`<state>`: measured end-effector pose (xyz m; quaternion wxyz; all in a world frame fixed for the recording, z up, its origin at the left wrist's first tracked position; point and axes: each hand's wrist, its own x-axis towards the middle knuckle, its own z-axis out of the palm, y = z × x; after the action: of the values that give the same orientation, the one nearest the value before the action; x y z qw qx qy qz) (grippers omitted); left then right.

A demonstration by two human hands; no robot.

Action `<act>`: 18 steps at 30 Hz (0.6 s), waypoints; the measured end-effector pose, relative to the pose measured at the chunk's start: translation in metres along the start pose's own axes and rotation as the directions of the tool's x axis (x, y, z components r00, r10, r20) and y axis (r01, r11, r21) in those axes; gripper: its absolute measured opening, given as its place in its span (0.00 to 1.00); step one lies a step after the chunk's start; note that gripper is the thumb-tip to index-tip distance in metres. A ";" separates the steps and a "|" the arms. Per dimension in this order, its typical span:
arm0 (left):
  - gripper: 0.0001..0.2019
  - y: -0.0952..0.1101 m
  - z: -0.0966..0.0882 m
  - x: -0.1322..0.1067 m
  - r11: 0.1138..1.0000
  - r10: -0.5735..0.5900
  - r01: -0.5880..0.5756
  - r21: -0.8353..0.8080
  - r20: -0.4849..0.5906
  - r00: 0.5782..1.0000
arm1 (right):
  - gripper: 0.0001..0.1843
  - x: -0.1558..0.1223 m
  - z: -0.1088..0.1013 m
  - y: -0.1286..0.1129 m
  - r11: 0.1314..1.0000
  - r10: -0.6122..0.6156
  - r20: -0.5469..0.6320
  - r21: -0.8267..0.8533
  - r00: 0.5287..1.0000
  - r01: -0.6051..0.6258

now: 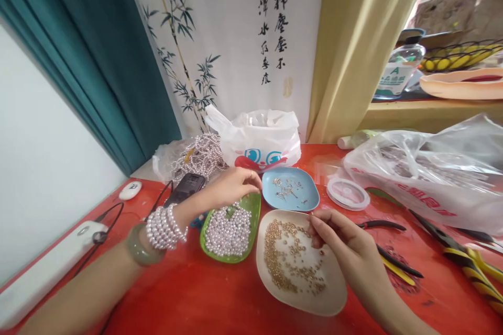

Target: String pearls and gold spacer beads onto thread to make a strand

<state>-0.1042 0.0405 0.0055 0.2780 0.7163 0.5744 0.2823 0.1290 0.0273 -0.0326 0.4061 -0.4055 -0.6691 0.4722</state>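
My left hand (236, 187), with a pearl bracelet (165, 226) and a green bangle (143, 246) on its wrist, hovers over the far end of a green tray (204, 243). Its fingers bend down with the tips drawn together; anything between them is hidden. Pale pearl beads (228, 233) fill much of that tray. Over the right rim of a cream tray (330, 301), my right hand (340, 238) pinches something tiny between thumb and index finger, too small to name. Gold beads (277, 256) lie scattered in the cream tray. Behind it, a blue tray (271, 196) contains small metal pieces (288, 187).
Pliers (444, 241) and other tools lie at right, beside a large plastic bag (428, 178) and a round clear container (348, 192). A white bag (263, 138), strung beads (200, 154) and a phone (188, 187) stand behind. A power strip (51, 272) runs along the left.
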 end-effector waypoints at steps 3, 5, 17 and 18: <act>0.06 -0.018 -0.013 -0.008 0.980 -0.001 -0.001 0.197 0.013 1.000 | 0.11 0.000 0.001 0.001 1.000 0.000 0.017 -0.019 1.000 0.000; 0.07 -0.026 -0.016 -0.013 0.959 0.002 -0.010 0.282 0.030 1.000 | 0.12 0.000 0.001 0.002 1.000 0.009 0.023 -0.019 1.000 -0.008; 0.02 -0.038 -0.025 -0.049 0.939 0.039 -0.154 0.308 0.351 0.936 | 0.12 -0.001 0.001 0.000 0.995 0.063 0.044 -0.080 0.997 -0.060; 0.03 -0.038 -0.025 -0.049 0.936 0.026 -0.145 0.319 0.349 0.937 | 0.12 -0.001 0.001 0.000 0.993 0.069 0.050 -0.095 0.996 -0.064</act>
<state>-0.1563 0.0018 -0.0087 0.2322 0.8161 0.5255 0.0631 0.1286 0.0261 -0.0325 0.3525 -0.4335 -0.6871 0.4644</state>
